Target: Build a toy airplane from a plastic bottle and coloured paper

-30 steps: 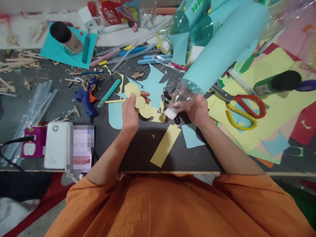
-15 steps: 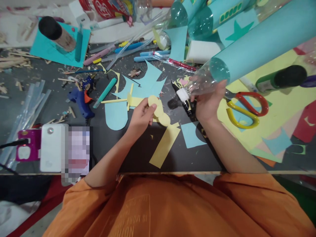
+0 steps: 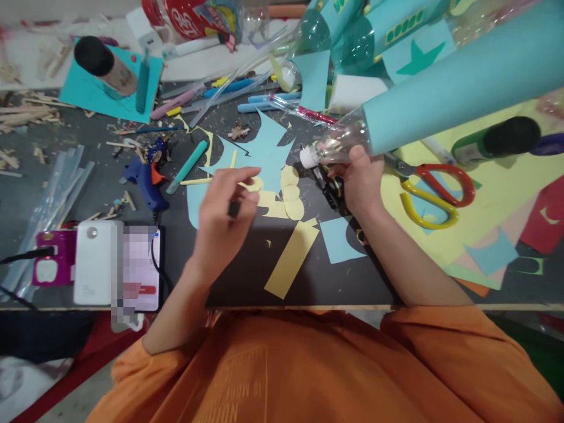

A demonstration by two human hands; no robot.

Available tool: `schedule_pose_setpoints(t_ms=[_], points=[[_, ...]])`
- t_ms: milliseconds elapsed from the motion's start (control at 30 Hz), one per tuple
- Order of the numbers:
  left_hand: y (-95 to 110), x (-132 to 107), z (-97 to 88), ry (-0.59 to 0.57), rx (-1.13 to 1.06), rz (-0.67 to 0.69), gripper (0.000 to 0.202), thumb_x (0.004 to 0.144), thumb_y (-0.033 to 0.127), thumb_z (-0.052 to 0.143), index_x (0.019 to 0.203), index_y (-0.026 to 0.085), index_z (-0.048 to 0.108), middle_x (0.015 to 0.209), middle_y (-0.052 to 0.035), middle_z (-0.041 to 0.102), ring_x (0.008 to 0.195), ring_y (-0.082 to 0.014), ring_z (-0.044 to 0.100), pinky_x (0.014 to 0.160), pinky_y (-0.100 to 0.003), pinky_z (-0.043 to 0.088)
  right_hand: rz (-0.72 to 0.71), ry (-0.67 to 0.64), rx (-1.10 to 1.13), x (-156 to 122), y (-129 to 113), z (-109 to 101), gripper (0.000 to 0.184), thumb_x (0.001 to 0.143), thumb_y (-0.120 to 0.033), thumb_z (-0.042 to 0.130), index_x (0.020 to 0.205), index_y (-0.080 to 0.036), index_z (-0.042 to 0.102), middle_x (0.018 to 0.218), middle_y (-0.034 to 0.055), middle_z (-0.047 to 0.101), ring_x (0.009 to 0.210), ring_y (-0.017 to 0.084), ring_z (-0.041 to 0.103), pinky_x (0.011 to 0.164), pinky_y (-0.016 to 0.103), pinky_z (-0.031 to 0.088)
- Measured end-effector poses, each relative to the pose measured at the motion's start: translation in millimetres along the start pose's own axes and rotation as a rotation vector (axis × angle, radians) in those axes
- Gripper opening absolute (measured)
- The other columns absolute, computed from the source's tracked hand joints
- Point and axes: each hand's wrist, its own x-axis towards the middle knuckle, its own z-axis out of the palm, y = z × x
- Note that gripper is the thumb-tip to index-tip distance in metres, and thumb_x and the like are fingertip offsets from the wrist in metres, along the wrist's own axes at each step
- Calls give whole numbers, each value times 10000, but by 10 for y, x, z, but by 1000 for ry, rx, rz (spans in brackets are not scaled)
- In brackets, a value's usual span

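My left hand point(image 3: 224, 220) hovers over the dark table with its fingers apart and a gap between thumb and forefinger. A round yellow paper piece point(image 3: 254, 184) shows just beyond its fingertips; I cannot tell whether they touch. To the right lies an overlapping row of yellow paper discs point(image 3: 291, 192). My right hand point(image 3: 363, 179) grips a clear plastic bottle point(image 3: 346, 138) near its neck, thumb on top. The bottle lies tilted, its white cap point(image 3: 308, 156) toward the middle and light-blue paper point(image 3: 440, 94) wrapped round its body.
Scissors point(image 3: 436, 197) lie right of my right hand on yellow paper. At left are a blue glue gun point(image 3: 147, 176), a teal marker point(image 3: 188, 166), a white power bank point(image 3: 97, 263) and a phone point(image 3: 143, 267). Blue scraps point(image 3: 264, 144) and a yellow strip point(image 3: 291, 258) lie centrally.
My left hand has let go of the yellow discs, which now lie on the table, and moved left, opening. The bottle in my right hand has shifted slightly left and up.
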Motion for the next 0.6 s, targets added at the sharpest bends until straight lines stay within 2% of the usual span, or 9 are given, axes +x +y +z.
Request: schedule_pose_setpoints(t_ms=[33,67,133,233,300,367,467,533,600], points=[[-9,12,-161,60,139,31,217,858,226,503,1033,187,625,946,-40,604,791,-105,565,714,-229,476,-15,-24,-20,8,23,-8,429,646,-648,646,814,-257,598,857,4,670,758,186,658,583,335,543],[-45,28,-330,108,239,-28,203,841,267,518,978,184,644,916,-38,593,752,-113,546,682,-238,460,-34,-48,-37,15,48,-16,413,656,-634,649,820,-257,609,858,3,676,822,199,667,677,368,569],[-190,69,-653,141,404,-308,247,822,358,523,960,187,634,867,-35,559,736,-152,511,686,-281,404,-78,-75,-51,24,93,-26,410,637,-617,681,834,-264,614,857,-1,688,916,217,667,858,424,556],[-504,146,-977,-6,637,-681,236,767,445,542,710,216,552,615,18,415,556,-143,322,638,-281,283,-89,-81,-73,32,120,-27,461,579,-612,732,867,-275,606,892,4,702,992,236,659,997,465,492],[-693,197,-1044,-143,611,-844,325,735,497,577,594,214,503,542,19,398,524,-145,303,612,-268,240,-61,-116,-102,40,110,-26,511,577,-627,727,923,-272,603,938,22,702,1026,251,651,1035,487,460],[-817,240,-1025,-196,605,-898,400,716,529,611,522,212,460,476,17,407,508,-154,333,591,-263,233,-47,-171,-130,52,88,-28,569,596,-650,700,1001,-265,595,982,44,692,1074,261,632,1066,497,430],[-859,293,-947,-166,610,-888,450,711,477,664,454,213,407,386,31,349,470,-146,312,569,-260,223,-57,-207,-150,69,61,-33,622,630,-677,656,1085,-261,573,1029,60,673,1144,260,594,1094,483,403],[-821,333,-914,-151,604,-872,435,745,378,661,438,206,404,347,45,323,446,-131,299,568,-251,246,-49,-203,-144,76,63,-35,631,639,-682,645,1102,-262,563,1049,65,667,1165,262,581,1093,484,403],[-769,377,-905,-133,513,-906,351,789,252,601,474,187,461,341,62,381,434,-114,354,589,-236,321,-35,-198,-125,82,81,-38,632,631,-676,656,1096,-258,561,1066,71,667,1164,266,582,1085,493,409]])
